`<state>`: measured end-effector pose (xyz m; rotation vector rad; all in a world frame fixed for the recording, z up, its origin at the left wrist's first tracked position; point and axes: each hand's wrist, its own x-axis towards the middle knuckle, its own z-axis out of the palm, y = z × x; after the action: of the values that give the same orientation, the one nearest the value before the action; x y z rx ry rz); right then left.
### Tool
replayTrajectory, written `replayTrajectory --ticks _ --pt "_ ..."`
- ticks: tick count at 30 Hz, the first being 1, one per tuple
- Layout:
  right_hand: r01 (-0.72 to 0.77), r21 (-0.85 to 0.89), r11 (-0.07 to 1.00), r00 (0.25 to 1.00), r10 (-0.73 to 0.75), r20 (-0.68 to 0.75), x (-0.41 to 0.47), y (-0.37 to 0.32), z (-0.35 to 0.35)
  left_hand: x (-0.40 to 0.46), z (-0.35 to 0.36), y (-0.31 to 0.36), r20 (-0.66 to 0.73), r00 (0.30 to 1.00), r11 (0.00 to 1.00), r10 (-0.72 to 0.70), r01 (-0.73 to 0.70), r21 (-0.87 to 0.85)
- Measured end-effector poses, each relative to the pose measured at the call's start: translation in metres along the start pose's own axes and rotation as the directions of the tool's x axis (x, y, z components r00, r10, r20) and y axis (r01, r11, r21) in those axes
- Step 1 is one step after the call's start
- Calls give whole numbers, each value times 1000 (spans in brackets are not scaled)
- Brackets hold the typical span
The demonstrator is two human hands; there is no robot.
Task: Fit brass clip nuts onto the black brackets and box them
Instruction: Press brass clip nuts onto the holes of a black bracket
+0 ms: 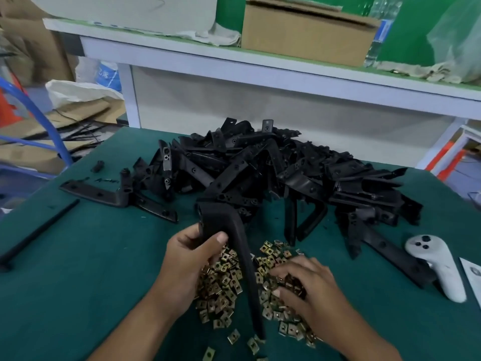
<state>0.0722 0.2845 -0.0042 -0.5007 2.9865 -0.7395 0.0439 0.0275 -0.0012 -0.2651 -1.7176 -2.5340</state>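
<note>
A black bracket point(229, 246) is gripped near its bend by the left hand point(191, 259), the fingers and thumb curled round it at lower centre of the frame; its long leg runs down toward the bottom edge, across a scatter of brass clip nuts point(223, 285) lying on the green surface point(78, 269). The right hand point(303, 280) is laid on the nuts just right of that leg, its fingers bent down into the heap; whether a nut is pinched between them cannot be told. A large pile of black brackets point(273, 168) is heaped in the centre of the frame, just above the nuts, with a single bracket point(104, 194) lying apart at its left. A thin black rod point(39, 230) is seen at the left edge. A white handheld controller point(437, 264) rests on the surface at the right, touching a bracket at the edge of the pile. A cardboard box point(304, 32) stands on the white shelf point(234, 63) across the top of the frame
</note>
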Motion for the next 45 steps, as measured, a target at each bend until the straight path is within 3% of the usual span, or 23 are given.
replayTrajectory --ticks 4,13,18,23,27,31,34,38,41,45 --pt "34 -37 999 999 -34 -16 -1 -2 1 1 5 0 78 996 984 -35 48 -173" --pt "31 11 999 999 -30 -16 -5 -7 2 -7 14 5 54 995 985 -79 87 -148" --pt "49 37 998 999 -48 -20 -4 -10 2 -14 19 9 -9 998 985 -68 69 155" --pt "91 -32 995 995 -92 -41 -3 -12 6 -26 23 12 94 994 877 57 -95 471" --pt "130 -144 981 991 -133 -8 -4 -11 4 -28 19 13 239 966 791 95 -219 571" --pt "148 -142 979 989 -147 18 -4 -10 2 -35 9 7 157 986 822 64 -141 552" --pt "140 -127 982 990 -143 -13 0 -9 3 -30 2 5 160 984 814 83 -160 558" --pt "119 73 990 982 -106 -158 3 -11 5 -23 -4 -1 111 993 835 31 -87 543" --pt "68 245 967 963 1 -270 3 -17 3 -21 -5 -4 140 990 864 -9 -63 499" --pt "-33 418 908 956 151 -251 2 -23 -1 -20 -4 0 274 957 869 -94 -55 491"
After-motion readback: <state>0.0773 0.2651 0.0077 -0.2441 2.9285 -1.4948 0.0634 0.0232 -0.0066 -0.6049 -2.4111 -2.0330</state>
